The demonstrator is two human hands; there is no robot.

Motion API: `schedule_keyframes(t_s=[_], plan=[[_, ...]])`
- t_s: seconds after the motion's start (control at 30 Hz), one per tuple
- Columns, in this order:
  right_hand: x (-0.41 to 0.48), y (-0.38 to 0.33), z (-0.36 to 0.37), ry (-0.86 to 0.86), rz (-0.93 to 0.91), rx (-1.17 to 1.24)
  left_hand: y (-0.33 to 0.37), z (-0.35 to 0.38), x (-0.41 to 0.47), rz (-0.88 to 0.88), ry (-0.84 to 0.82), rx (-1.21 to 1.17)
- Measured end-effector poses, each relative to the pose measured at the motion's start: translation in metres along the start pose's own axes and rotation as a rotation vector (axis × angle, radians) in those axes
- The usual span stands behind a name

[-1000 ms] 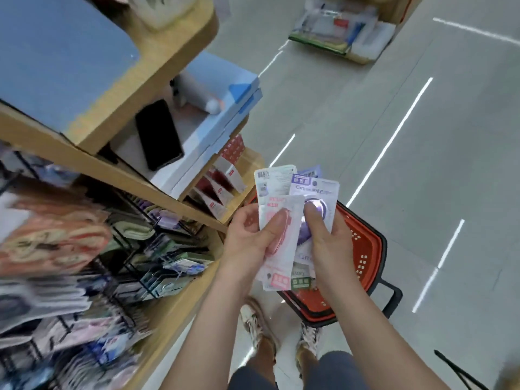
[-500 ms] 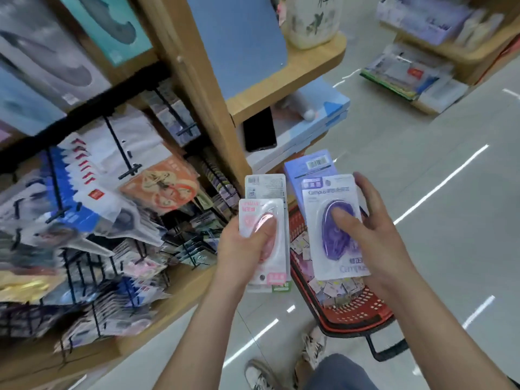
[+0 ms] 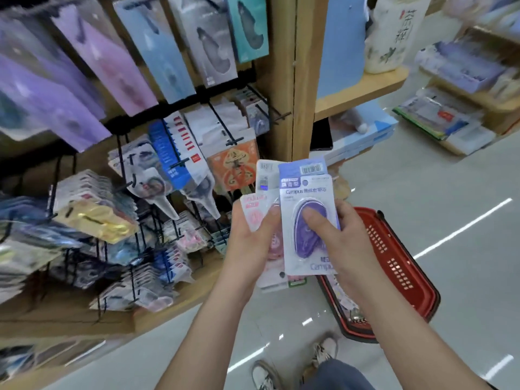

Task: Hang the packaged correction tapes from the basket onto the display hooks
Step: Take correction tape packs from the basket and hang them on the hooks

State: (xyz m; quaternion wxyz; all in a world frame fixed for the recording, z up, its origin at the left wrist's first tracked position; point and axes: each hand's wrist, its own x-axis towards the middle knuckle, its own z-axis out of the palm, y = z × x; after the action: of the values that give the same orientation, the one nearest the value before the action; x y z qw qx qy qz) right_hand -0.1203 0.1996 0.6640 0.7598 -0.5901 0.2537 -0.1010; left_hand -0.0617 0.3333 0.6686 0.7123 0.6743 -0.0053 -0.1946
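While hands [image 3: 250,243] [image 3: 349,243] grip packs [image 3: 306,190], crowded hooks [image 3: 180,162] near left

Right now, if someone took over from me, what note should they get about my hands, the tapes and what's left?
Left hand: grips a pink carded correction tape pack, more packs stacked behind it.
Right hand: pinches a purple carded correction tape pack, thumb on its blister.
Red plastic basket: on the floor behind the right hand; seems to hold more packs.
Done: packs picked up; none of the held ones is on a hook.
Left: hang each on the black wire display hooks to the left.
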Motion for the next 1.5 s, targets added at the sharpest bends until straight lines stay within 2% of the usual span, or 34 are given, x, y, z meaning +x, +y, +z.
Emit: schedule_keyframes(t_s=[0.23,0.4,0.47,0.6,0.73,0.9,1.0,1.13,1.23,1.33,1.4,1.43,1.5], plan=[[-0.027,-0.01,0.066,0.031,-0.12,0.017,0.022,-0.076,-0.033,0.229,0.287,0.121],[-0.047,-0.018,0.114,-0.125,-0.126,0.014,0.031,-0.111,-0.057,0.297,0.306,0.17],[-0.054,-0.016,0.134,-0.144,-0.102,0.018,0.035,-0.117,-0.064,0.282,0.307,0.109],[-0.064,-0.011,0.167,-0.138,-0.107,0.001,0.041,-0.138,-0.077,0.191,0.26,-0.183],[-0.067,-0.003,0.185,-0.148,-0.107,-0.04,0.044,-0.154,-0.086,0.198,0.22,-0.15],[-0.055,-0.01,0.183,-0.274,-0.012,-0.044,0.048,-0.164,-0.083,0.184,0.291,-0.191],[-0.043,-0.021,0.177,-0.346,-0.025,-0.089,0.051,-0.162,-0.077,0.158,0.315,-0.259],[-0.023,-0.037,0.173,-0.339,-0.065,-0.057,0.059,-0.162,-0.067,0.151,0.409,-0.261],[-0.003,-0.059,0.161,-0.335,-0.237,-0.083,0.068,-0.165,-0.061,0.119,0.443,-0.267],[0.014,-0.076,0.153,-0.438,-0.609,-0.28,0.079,-0.156,-0.054,0.034,0.353,-0.283],[0.024,-0.075,0.155,-0.417,-0.844,-0.494,0.087,-0.146,-0.048,0.016,0.308,-0.297],[0.029,-0.073,0.156,-0.379,-0.912,-0.54,0.091,-0.143,-0.044,0.018,0.302,-0.298],[0.037,-0.071,0.156,-0.363,-0.917,-0.501,0.097,-0.138,-0.036,0.036,0.32,-0.28]])
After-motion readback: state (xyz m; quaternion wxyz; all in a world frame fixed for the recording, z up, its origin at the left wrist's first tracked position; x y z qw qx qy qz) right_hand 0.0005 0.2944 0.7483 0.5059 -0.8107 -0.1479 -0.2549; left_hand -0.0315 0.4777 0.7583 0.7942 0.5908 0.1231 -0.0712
